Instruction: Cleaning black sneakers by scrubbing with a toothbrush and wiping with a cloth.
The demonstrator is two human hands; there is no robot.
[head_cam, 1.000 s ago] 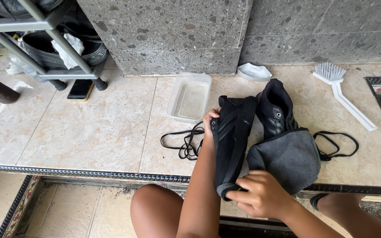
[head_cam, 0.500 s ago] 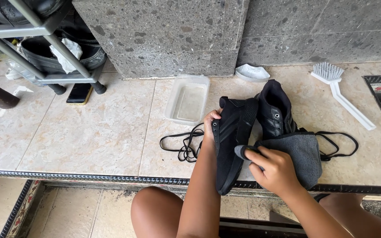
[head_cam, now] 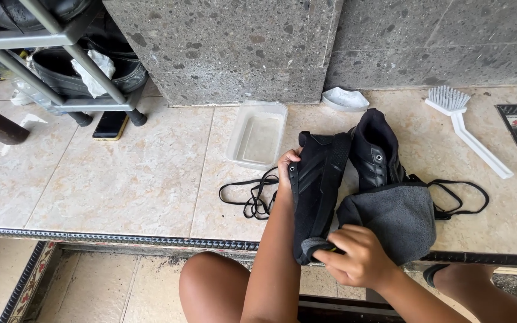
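The left hand [head_cam: 287, 164] clasps the heel end of a black shoe [head_cam: 315, 191], fingers wrapped over its edge, holding it lengthwise above the tiled surface [head_cam: 121, 179]. The right hand [head_cam: 357, 257] pinches a grey cloth [head_cam: 393, 218] against the shoe's toe — its grip clenched on the fabric. A second black shoe [head_cam: 378, 149] lies just beside the first, partly under the cloth. Loose black laces [head_cam: 249, 197] lie left of the held shoe, more laces [head_cam: 462, 197] to the right. A clear plastic tub [head_cam: 258, 134] and a white brush [head_cam: 465, 128] rest nearer the stone wall [head_cam: 240, 48].
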